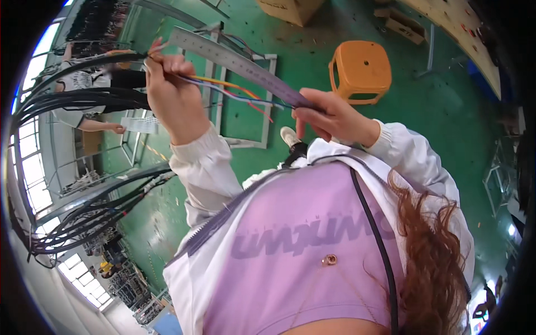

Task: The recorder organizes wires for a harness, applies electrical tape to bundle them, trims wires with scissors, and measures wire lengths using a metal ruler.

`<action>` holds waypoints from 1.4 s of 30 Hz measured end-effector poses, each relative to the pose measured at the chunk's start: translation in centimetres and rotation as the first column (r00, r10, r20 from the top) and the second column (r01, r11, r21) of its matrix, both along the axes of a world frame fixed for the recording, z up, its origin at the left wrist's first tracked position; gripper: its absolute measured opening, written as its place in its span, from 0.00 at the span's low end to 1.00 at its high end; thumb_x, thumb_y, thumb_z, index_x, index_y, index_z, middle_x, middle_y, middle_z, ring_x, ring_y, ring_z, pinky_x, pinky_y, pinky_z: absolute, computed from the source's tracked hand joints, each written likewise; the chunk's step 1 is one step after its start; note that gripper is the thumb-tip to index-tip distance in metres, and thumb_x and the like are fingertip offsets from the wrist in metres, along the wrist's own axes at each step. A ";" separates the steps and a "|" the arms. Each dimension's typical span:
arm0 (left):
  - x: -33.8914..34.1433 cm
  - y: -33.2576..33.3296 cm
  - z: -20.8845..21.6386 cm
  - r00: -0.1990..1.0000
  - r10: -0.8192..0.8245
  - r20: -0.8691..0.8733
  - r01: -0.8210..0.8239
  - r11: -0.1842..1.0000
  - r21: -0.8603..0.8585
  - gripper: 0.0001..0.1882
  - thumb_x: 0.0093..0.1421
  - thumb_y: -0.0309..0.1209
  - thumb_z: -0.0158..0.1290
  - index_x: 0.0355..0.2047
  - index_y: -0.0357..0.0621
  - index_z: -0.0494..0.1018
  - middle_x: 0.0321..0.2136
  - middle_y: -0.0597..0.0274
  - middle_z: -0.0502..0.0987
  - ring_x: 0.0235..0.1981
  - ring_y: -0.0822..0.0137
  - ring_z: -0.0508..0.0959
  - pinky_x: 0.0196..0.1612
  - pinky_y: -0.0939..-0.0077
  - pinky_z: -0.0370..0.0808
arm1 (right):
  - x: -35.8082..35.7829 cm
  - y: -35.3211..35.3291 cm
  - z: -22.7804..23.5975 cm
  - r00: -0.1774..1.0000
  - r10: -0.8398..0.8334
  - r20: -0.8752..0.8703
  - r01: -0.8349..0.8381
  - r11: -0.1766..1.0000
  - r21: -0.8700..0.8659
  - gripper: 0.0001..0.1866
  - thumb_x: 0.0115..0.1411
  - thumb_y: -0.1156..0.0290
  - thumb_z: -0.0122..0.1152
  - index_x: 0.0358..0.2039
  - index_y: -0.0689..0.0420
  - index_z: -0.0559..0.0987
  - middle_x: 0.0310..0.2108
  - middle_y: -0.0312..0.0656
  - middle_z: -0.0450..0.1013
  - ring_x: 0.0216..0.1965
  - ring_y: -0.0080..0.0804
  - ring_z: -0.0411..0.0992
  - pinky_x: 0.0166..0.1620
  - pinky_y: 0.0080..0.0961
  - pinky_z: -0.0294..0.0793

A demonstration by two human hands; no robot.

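My left hand [177, 95] is closed around the end of a black cable [106, 60], whose thin coloured wires [237, 92] fan out to the right in yellow, red, blue and white. My right hand [334, 116] grips one end of a metal ruler [234, 62]. The ruler slants up to the left, its far end just above my left hand. The wire tips reach toward the right fingers below the ruler; whether those fingers also pinch a wire I cannot tell.
Bundles of black cable [84, 104] hang at the left, with another coil [95, 209] lower down. An orange stool [362, 70] stands on the green floor beyond my right hand. A metal frame [251, 142] is behind the wires. Another person [84, 84] holds a paper sheet [140, 124].
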State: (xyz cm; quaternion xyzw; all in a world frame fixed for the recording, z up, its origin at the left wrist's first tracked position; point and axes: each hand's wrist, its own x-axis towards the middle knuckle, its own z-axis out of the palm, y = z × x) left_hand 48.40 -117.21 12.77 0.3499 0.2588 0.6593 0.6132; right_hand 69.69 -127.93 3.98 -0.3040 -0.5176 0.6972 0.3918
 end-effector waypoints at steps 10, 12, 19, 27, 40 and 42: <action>0.5 0.3 0.1 0.997 -0.007 0.073 0.010 0.999 -0.043 0.09 0.61 0.31 0.42 0.26 0.41 0.65 0.17 0.71 0.54 0.17 0.78 0.52 0.18 0.83 0.50 | 2.1 0.4 0.1 0.997 0.063 0.054 -0.060 0.997 -0.055 0.08 0.63 0.66 0.43 0.34 0.57 0.66 0.18 0.37 0.70 0.10 0.14 0.58 0.13 0.11 0.56; 0.5 -0.2 0.4 0.983 -0.054 0.174 0.061 0.998 -0.033 0.09 0.60 0.29 0.43 0.24 0.40 0.63 0.17 0.69 0.54 0.16 0.77 0.52 0.17 0.83 0.49 | 2.5 -0.2 0.4 0.996 0.087 0.030 -0.086 0.996 -0.036 0.12 0.64 0.62 0.38 0.34 0.57 0.65 0.19 0.38 0.71 0.09 0.14 0.58 0.13 0.10 0.56; 0.5 0.4 0.2 0.961 -0.075 0.266 0.100 0.992 -0.080 0.09 0.61 0.27 0.40 0.24 0.38 0.61 0.17 0.68 0.54 0.16 0.77 0.51 0.15 0.84 0.48 | 3.5 2.2 0.1 0.994 0.101 -0.047 -0.101 0.995 0.018 0.23 0.64 0.52 0.29 0.36 0.60 0.66 0.19 0.40 0.71 0.08 0.17 0.61 0.11 0.11 0.57; 0.9 -0.1 0.2 0.982 -0.016 0.189 0.031 0.997 -0.076 0.11 0.62 0.31 0.41 0.25 0.38 0.62 0.17 0.68 0.54 0.15 0.78 0.50 0.15 0.84 0.47 | 2.3 2.4 1.3 0.981 0.193 -0.029 -0.194 0.979 -0.053 0.25 0.64 0.50 0.29 0.32 0.59 0.67 0.14 0.38 0.69 0.07 0.17 0.61 0.11 0.12 0.59; 2.9 -1.6 0.3 0.922 0.313 -0.227 -0.329 0.944 -0.034 0.12 0.60 0.36 0.47 0.22 0.45 0.64 0.16 0.74 0.60 0.15 0.82 0.53 0.16 0.86 0.49 | 1.4 3.7 1.3 0.961 0.205 0.186 -0.219 0.974 0.059 0.20 0.62 0.52 0.41 0.36 0.58 0.68 0.25 0.36 0.68 0.22 0.17 0.67 0.24 0.15 0.66; 3.4 -1.5 0.3 0.922 0.328 -0.206 -0.349 0.934 -0.074 0.11 0.60 0.35 0.47 0.22 0.45 0.64 0.16 0.73 0.61 0.15 0.82 0.54 0.17 0.86 0.51 | 0.6 4.6 0.0 0.952 -0.021 0.305 -0.116 0.897 0.426 0.22 0.57 0.55 0.52 0.45 0.58 0.65 0.30 0.34 0.63 0.34 0.18 0.62 0.36 0.17 0.63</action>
